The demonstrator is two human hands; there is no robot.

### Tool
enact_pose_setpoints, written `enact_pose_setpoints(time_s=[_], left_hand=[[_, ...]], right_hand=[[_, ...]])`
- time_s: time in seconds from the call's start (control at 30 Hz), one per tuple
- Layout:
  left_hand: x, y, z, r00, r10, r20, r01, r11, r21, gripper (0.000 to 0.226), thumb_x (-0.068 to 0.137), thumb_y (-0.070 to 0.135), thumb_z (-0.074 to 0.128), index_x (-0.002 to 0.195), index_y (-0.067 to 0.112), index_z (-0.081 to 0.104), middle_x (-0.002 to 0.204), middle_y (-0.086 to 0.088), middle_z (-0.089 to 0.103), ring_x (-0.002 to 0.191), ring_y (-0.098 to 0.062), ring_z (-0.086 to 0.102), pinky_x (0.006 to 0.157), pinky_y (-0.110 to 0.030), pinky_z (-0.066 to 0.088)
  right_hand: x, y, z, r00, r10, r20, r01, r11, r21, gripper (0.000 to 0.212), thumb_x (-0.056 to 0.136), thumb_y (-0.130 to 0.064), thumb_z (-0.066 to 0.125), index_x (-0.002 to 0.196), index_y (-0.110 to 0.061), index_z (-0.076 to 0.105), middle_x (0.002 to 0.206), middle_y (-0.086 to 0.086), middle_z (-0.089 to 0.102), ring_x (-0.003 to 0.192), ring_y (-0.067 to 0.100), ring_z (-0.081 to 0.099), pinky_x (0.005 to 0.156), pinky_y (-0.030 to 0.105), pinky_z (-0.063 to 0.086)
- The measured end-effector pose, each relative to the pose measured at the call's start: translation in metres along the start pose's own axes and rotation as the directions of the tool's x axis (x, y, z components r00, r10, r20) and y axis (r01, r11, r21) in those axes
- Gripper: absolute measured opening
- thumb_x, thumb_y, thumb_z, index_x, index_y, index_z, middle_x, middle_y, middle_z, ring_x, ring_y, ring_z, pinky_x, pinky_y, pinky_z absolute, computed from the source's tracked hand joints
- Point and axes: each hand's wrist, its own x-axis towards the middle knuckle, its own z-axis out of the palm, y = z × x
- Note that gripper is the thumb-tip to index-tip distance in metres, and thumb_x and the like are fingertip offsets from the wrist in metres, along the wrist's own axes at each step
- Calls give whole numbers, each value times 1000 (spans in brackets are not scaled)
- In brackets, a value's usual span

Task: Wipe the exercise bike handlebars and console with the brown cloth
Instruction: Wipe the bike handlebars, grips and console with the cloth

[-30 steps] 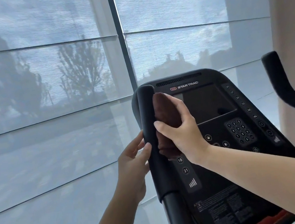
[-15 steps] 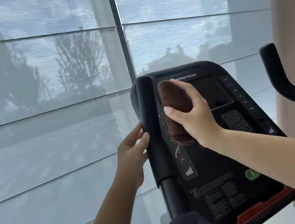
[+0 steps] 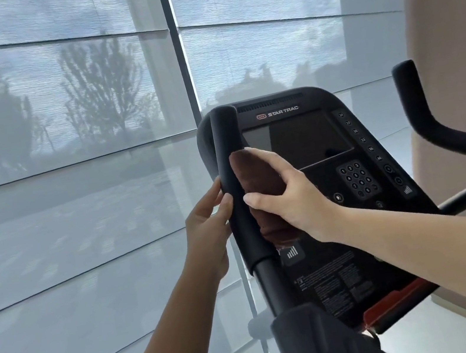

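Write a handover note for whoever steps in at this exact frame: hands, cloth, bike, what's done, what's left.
Left hand: bare, fingers resting on the outer side of the left handlebar, steadying it.
Right hand: holding the brown cloth, pressed between that handlebar's inner side and the console.
Right handlebar: nothing touching it.
Done: cannot tell from this frame how much has been wiped.
Left, most likely: finish the left handlebar, then the screen, keypad and the right handlebar.

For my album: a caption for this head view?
Right hand presses brown cloth beside black padded handlebar, steadied by left hand.
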Motion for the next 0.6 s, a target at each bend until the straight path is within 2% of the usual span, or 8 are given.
enact_pose_setpoints(time_s=[0.13, 0.27, 0.4, 0.47, 0.53, 0.6], left_hand=[[11, 5, 6, 999, 15, -33, -15, 1000, 14, 37, 91, 9, 55, 126, 18, 55, 125, -10, 59, 111, -22, 58, 88, -34, 51], [11, 4, 2, 999, -23, -29, 22, 1000, -22, 39, 91, 10, 55, 130, 17, 51, 132, -5, 54, 120, -21, 52, 103, -43, 39], [-20, -9, -14, 994, -99, 50, 103, 990, -95, 42, 92, 4, 50, 133, 13, 47, 135, -4, 52, 122, -22, 50, 104, -44, 38], [-38, -13, -20, 995, -93, 25, 95, 993, -68, 39, 91, 4, 51, 129, 13, 51, 131, -4, 55, 118, -20, 53, 103, -43, 40], [-52, -15, -24, 999, -17, -38, 19, 999, 45, 28, 92, 9, 53, 117, 19, 61, 122, -1, 61, 112, -14, 56, 101, -38, 42], [-65, -12, -28, 988, 141, -65, -127, 975, 182, 23, 93, 13, 51, 102, 30, 64, 115, 1, 64, 104, -1, 56, 95, -21, 43]], right_hand=[[-10, -16, -6, 977, 169, 128, -155, 982, -111, 55, 79, -9, 69, 121, -39, 53, 113, -3, 65, 102, 13, 63, 90, 28, 52], [-18, -43, -11, 907, 335, 256, -245, 913, -327, 51, 77, -13, 72, 116, -42, 56, 100, -5, 66, 85, 9, 65, 72, 20, 55], [-56, -60, -6, 831, 458, 317, -279, 835, -475, 54, 74, -12, 73, 114, -45, 57, 106, -7, 66, 89, 6, 65, 76, 18, 55], [-80, -70, -8, 771, 518, 371, -284, 800, -528, 56, 70, -15, 75, 111, -48, 58, 108, -12, 66, 93, 2, 64, 78, 15, 52], [-96, -84, -11, 714, 584, 385, -311, 758, -573, 56, 65, -21, 73, 110, -52, 58, 106, -16, 67, 94, 0, 63, 80, 16, 52], [-103, -101, -13, 685, 621, 382, -289, 713, -639, 58, 69, -18, 73, 112, -54, 56, 107, -16, 67, 96, 2, 63, 84, 20, 53]])
